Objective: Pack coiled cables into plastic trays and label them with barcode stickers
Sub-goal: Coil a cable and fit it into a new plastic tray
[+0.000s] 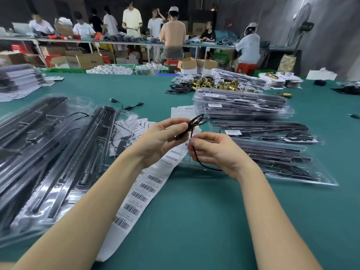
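Head-worn view, forward-down, close over table (194, 221)

Two hands, left hand (161, 139) and right hand (218, 152); one cable (194, 123); one barcode sticker strip (140, 195); two red stools (247, 67).

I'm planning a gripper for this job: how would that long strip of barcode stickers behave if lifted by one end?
The barcode sticker strip is thin paper lying flat along the table, so it would likely droop and sway. It looks very light. Being long, it may snag on the trays beside it.
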The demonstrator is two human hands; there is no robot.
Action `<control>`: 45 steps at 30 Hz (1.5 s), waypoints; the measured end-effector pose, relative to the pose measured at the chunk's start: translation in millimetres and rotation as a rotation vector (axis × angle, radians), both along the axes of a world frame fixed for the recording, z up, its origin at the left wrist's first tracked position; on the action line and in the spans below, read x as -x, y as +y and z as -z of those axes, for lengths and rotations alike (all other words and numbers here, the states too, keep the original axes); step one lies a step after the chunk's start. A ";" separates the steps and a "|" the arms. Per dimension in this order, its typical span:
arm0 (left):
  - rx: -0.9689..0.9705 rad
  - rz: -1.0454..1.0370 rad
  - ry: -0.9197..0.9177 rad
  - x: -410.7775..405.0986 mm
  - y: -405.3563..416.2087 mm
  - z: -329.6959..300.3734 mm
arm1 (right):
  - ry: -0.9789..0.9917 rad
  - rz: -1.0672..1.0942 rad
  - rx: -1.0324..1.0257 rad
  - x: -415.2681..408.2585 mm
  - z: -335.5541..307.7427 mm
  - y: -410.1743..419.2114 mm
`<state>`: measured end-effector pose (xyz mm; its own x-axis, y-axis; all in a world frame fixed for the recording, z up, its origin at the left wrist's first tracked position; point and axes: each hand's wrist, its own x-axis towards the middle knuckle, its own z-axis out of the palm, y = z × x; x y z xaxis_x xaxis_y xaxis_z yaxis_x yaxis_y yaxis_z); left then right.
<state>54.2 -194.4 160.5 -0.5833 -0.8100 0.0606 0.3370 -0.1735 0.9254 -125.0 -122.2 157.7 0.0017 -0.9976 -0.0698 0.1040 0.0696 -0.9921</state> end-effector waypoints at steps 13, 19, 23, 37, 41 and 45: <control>0.676 0.236 -0.836 -28.4 7.2 -42.5 | 0.249 -0.005 0.046 -3.7 -7.1 1.3; 0.939 -0.047 -1.003 -7.0 19.9 -45.8 | 0.150 0.057 0.080 -2.3 -11.5 -1.5; 1.015 -0.192 -0.967 -3.8 21.3 -50.0 | -0.088 0.042 0.055 4.0 -12.9 0.2; 0.387 -0.454 -0.305 20.7 15.7 -1.5 | -0.264 0.067 -0.038 10.6 0.8 0.1; 0.096 -0.233 -0.067 21.7 15.1 1.2 | -0.271 0.023 -0.055 11.7 0.8 0.8; 0.015 -0.051 0.007 13.0 9.1 3.8 | -0.178 -0.054 -0.047 15.2 1.6 2.1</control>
<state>41.2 -185.3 156.6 -0.5410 -0.8375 0.0767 0.3517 -0.1425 0.9252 -140.2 -120.1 156.1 0.0721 -0.9913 -0.1101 0.2720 0.1257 -0.9540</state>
